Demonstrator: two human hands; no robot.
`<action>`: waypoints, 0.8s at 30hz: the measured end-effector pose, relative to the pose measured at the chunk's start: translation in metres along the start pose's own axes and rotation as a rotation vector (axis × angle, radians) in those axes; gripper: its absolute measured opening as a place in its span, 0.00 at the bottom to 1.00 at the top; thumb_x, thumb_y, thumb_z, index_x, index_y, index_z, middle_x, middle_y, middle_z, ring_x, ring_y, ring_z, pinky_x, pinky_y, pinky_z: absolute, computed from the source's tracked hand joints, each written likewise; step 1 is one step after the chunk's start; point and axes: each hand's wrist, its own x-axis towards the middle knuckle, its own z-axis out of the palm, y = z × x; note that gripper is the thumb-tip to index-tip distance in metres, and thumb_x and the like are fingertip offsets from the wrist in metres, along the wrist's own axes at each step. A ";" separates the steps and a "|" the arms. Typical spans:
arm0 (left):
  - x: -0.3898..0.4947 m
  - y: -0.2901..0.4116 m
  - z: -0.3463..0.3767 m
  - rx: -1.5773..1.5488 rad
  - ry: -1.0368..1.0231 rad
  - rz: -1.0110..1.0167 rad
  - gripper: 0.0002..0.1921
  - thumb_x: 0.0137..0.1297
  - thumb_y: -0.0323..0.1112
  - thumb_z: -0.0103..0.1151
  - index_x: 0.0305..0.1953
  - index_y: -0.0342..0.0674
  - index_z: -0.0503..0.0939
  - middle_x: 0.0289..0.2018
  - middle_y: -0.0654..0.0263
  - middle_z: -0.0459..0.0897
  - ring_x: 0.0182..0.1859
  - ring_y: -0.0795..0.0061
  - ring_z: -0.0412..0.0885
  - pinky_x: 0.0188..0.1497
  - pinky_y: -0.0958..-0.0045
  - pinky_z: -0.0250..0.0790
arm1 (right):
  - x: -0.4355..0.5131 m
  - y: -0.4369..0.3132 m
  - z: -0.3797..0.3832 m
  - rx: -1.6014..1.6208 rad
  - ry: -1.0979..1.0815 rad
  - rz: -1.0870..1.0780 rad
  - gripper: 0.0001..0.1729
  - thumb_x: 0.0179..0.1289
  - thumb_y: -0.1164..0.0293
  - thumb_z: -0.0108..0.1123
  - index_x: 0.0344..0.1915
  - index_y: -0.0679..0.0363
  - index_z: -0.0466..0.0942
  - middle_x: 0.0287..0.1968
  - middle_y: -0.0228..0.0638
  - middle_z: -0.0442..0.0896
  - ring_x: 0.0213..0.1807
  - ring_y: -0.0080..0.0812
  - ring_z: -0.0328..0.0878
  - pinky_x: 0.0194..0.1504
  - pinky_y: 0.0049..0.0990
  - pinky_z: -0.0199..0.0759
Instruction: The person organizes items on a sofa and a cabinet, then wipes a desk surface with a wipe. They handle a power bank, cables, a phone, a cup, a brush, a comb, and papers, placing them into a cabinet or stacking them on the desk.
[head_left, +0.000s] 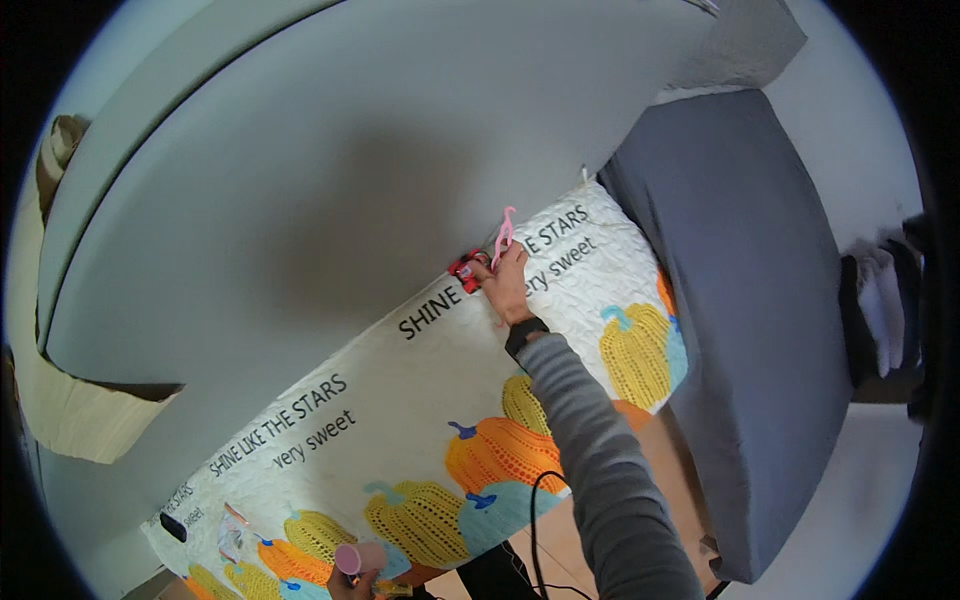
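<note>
My right hand (506, 285) is at the wall-side edge of a cloth-covered table, its fingers around a thin pink plastic hanger (505, 229) with a hooked end. The thumb of that hand lies against a small red and black object (469, 271), perhaps a toy car, on the cloth. At the bottom of the view, my left hand (352, 585) holds a pink cup (360, 559), its round end turned towards the left. A small yellowish item (394, 589) is beside that hand; whether it is held cannot be told. The white quilted cloth (420, 390) bears printed pumpkins and lettering.
A dark phone-like object (174, 527) and a clear plastic packet (233, 532) lie at the cloth's left end. A grey covered mattress or board (727, 300) stands at the right. A black cable (534, 525) loops near my right sleeve. Clothes (881, 315) hang at far right.
</note>
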 end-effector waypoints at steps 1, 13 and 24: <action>-0.004 -0.006 -0.001 -0.022 0.051 0.008 0.18 0.60 0.39 0.68 0.48 0.36 0.80 0.31 0.68 0.81 0.28 0.80 0.73 0.29 0.75 0.66 | -0.002 -0.002 0.014 -0.103 -0.090 0.106 0.46 0.45 0.61 0.80 0.56 0.65 0.59 0.55 0.51 0.67 0.54 0.56 0.67 0.56 0.43 0.66; -0.111 -0.042 -0.069 -0.191 0.250 -0.047 0.20 0.56 0.31 0.70 0.49 0.30 0.77 0.33 0.66 0.83 0.24 0.84 0.74 0.20 0.79 0.65 | -0.246 -0.096 -0.060 0.525 -1.039 0.188 0.21 0.49 0.73 0.73 0.42 0.61 0.74 0.33 0.33 0.81 0.37 0.27 0.78 0.42 0.27 0.73; -0.366 -0.185 -0.191 -0.246 0.746 0.024 0.26 0.55 0.34 0.73 0.54 0.33 0.78 0.40 0.55 0.86 0.41 0.73 0.83 0.47 0.69 0.75 | -0.459 -0.310 -0.090 -0.165 -1.635 -0.421 0.40 0.55 0.56 0.70 0.65 0.54 0.65 0.66 0.46 0.66 0.65 0.44 0.66 0.63 0.39 0.64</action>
